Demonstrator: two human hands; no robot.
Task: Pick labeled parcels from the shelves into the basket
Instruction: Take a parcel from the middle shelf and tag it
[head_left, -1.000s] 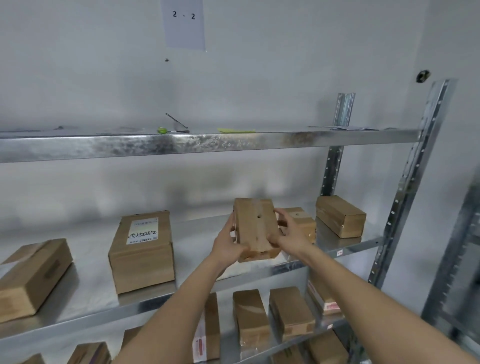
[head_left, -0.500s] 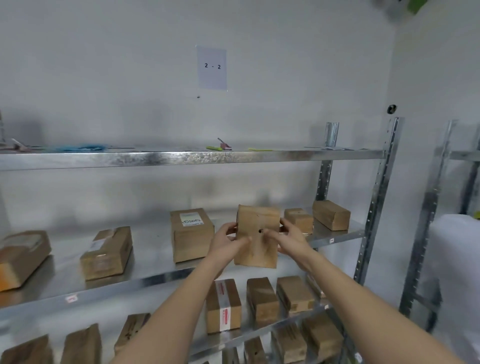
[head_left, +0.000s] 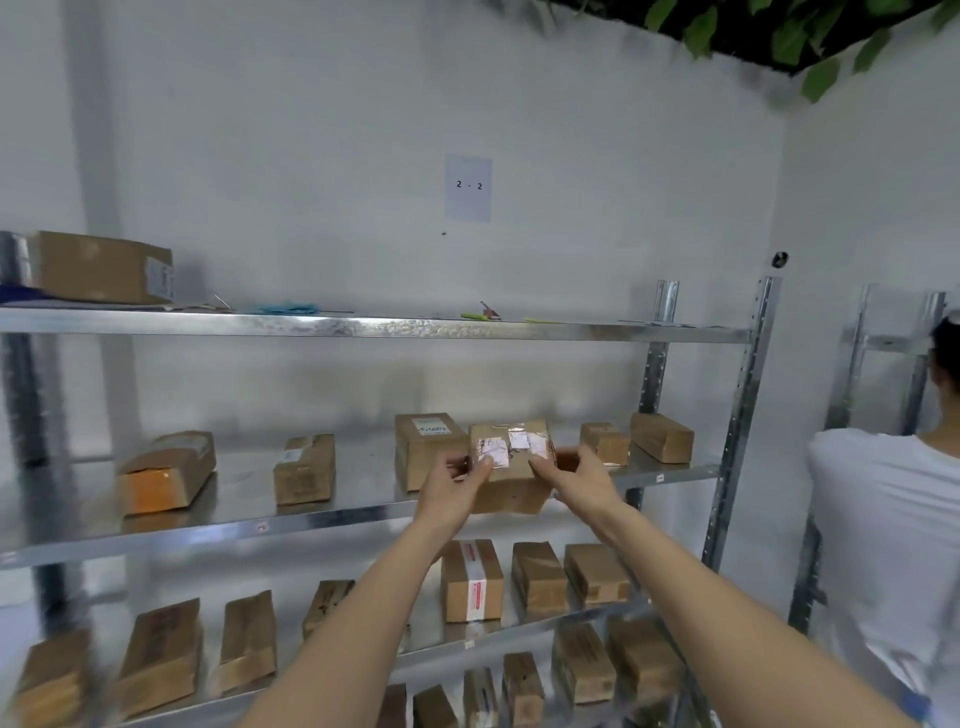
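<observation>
Head view: labelled parcel (head_left: 511, 465) gripped from both sides in front of the middle shelf (head_left: 332, 519), left hand (head_left: 451, 491) clamped on its left edge with fingers (head_left: 480, 464) curled over the label-bearing top, right hand (head_left: 576, 480) clamped on the right edge with fingertips (head_left: 540, 462) touching the glossy tape beside the white stickers. Held clear of the shelf surface, tilted with the labelled face toward the camera. Just behind and left, upright box with a white label (head_left: 428, 449); to the right on the same shelf, two small cartons (head_left: 605, 441) and (head_left: 661, 436), near but apart from the right hand. Farther left, taped carton (head_left: 305, 467) and box with an orange end (head_left: 166, 470). Rows of brown parcels on the lower shelves, one with red-and-white tape (head_left: 472, 579) directly beneath the forearms. Paper sign reading 2 - 2 (head_left: 468, 187) on the wall above; second person in a white shirt (head_left: 893, 525) at the far right by the next rack. Compared with half a second ago: plain face with a dark spot replaced by the stickered, taped face turned to the lens, parcel lower and flatter between the hands, wider view of the rack and top shelf box (head_left: 104, 267) now included.
</observation>
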